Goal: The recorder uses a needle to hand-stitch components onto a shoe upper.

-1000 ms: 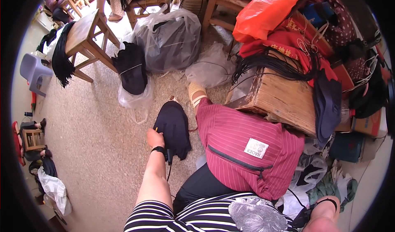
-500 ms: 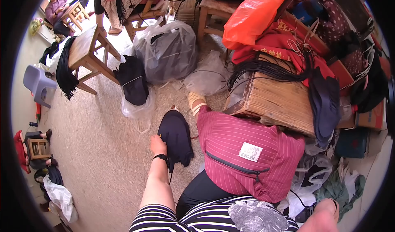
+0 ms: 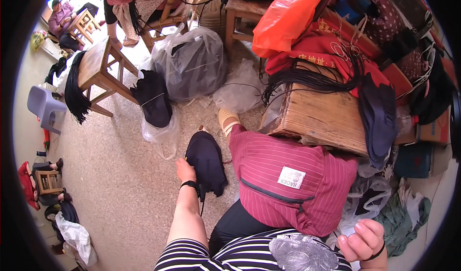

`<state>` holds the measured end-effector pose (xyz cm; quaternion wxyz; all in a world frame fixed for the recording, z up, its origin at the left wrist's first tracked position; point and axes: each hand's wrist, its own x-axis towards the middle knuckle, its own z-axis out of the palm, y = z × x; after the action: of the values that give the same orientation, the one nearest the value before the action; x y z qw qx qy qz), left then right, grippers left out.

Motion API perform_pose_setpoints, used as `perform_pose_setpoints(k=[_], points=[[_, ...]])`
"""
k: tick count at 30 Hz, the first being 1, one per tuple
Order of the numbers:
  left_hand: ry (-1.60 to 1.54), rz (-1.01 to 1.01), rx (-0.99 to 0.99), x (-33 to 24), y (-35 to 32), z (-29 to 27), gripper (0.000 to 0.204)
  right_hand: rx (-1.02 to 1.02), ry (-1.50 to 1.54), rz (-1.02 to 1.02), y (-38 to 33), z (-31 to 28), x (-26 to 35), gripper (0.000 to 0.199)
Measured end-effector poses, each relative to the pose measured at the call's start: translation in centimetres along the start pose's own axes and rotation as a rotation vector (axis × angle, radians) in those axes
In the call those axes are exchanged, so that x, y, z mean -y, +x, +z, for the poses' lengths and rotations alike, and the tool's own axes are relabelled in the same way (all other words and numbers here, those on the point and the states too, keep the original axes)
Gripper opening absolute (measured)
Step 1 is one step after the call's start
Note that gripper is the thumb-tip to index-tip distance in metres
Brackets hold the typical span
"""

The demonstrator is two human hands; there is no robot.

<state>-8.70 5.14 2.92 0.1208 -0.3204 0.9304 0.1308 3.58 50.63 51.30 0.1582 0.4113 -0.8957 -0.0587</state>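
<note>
from the head view, the only one i have, i look down on the left hand [image 3: 185,170] at the left edge of a dark cloth piece [image 3: 206,158]. the fingers are bent against that edge, but from here i cannot tell whether they pinch it or only press on it. the piece shows over the speckled floor [image 3: 125,184], just beside the maroon pinstriped cloth [image 3: 273,184] on the lap, its rounded end pointing away from me. a thin dark cord [image 3: 202,207] runs below its near end.

i see the right hand [image 3: 362,241] raised near the lower right, well apart from the piece, its fingers curled toward the palm; i cannot tell whether they pinch anything.

beyond the piece, a beige shoe [image 3: 227,118] sticks out past the maroon cloth. farther off, a tied dark bundle [image 3: 154,105] sits near a filled clear plastic bag [image 3: 194,69]. to the right, black strands [image 3: 312,83] lie across a wooden box [image 3: 326,120].
</note>
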Motion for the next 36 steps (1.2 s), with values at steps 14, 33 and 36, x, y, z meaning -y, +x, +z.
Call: perform_pose_setpoints(k=[14,33,36], points=[[-0.136,1.146,-0.576,-8.6,-6.1,-22.1,0.025,-0.24,0.135,-0.002,1.4,3.7,-1.2,0.013],[-0.53,2.044,-0.457,-30.0,-27.1,-31.4,0.043,0.206,1.845,1.505,-8.3,7.4,2.5,0.043],[-0.639,1.68,-0.393,-33.9,-23.4,-28.2,0.024,0.636,1.577,1.496,-10.7,8.1,3.2,0.054]])
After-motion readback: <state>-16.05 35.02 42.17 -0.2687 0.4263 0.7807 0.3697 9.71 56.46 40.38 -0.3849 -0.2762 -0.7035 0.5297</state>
